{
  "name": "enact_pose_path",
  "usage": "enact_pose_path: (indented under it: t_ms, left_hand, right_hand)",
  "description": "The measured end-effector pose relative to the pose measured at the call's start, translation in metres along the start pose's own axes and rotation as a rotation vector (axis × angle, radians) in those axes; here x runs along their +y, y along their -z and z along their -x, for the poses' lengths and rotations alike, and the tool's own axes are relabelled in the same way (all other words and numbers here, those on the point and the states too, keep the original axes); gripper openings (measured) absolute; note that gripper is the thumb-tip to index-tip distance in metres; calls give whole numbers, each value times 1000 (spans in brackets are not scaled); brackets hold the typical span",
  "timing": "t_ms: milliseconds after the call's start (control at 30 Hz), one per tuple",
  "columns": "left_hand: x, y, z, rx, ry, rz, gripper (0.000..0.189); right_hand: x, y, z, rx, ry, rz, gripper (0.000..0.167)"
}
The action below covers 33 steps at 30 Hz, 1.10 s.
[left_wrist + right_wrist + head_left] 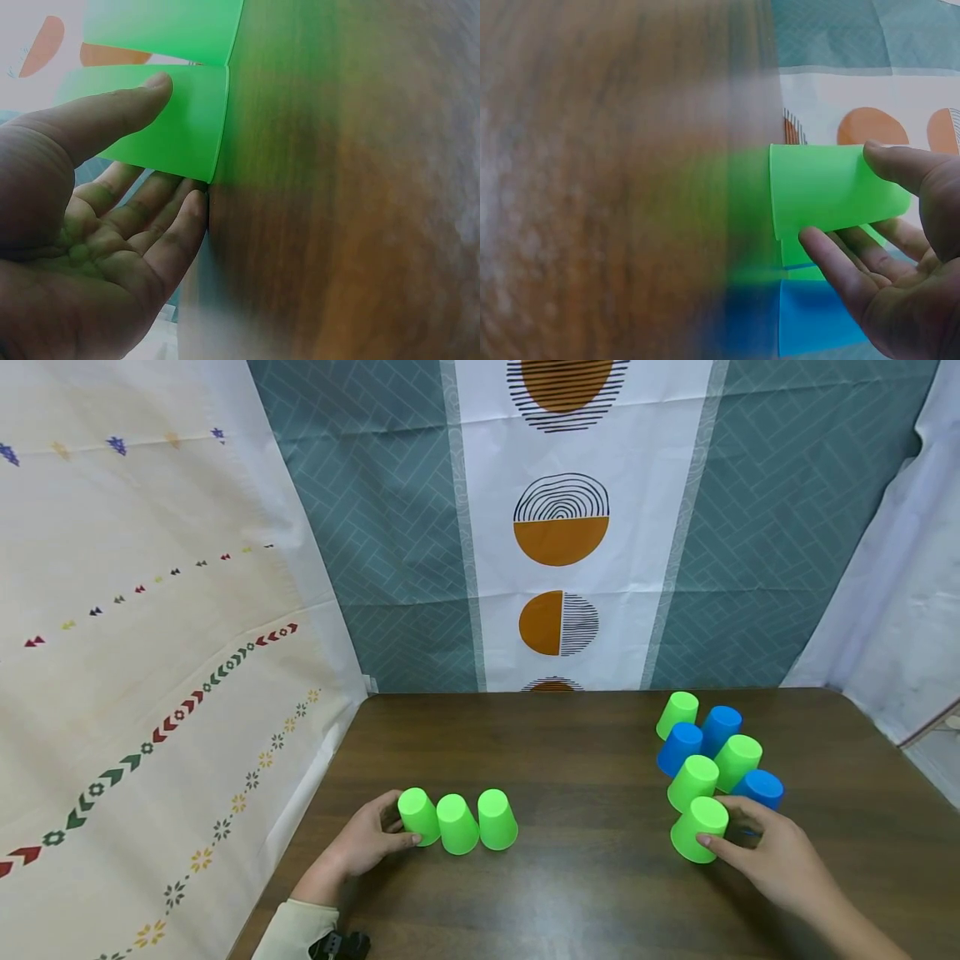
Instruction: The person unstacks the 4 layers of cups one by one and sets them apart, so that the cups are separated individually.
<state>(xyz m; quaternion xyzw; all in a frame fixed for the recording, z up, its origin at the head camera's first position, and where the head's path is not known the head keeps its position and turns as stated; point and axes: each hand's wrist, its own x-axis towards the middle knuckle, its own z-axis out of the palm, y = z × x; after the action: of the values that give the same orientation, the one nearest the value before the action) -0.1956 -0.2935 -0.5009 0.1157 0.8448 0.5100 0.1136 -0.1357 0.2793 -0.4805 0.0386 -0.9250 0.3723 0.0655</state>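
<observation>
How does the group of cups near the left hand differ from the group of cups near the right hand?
The left group has three cups, all green; the right group has seven, four green and three blue. The left group forms one straight row; the right group is a loose cluster. The left hand holds the row's end cup; the right hand holds the nearest green cup. All cups stand upside down on the table.

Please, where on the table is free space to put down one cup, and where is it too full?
Free: the bare table between the row of three green cups and the cluster of green and blue cups; also the strip behind the row. Crowded: around the cluster, where the right hand holds the nearest green cup.
</observation>
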Motion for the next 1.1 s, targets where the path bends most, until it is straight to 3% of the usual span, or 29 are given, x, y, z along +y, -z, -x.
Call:
enact_pose_path:
  t_ms: [1100]
  left_hand:
    - [1,0,1,1,2,4,59]
  right_hand:
    - [5,0,-1,2,13,22,65]
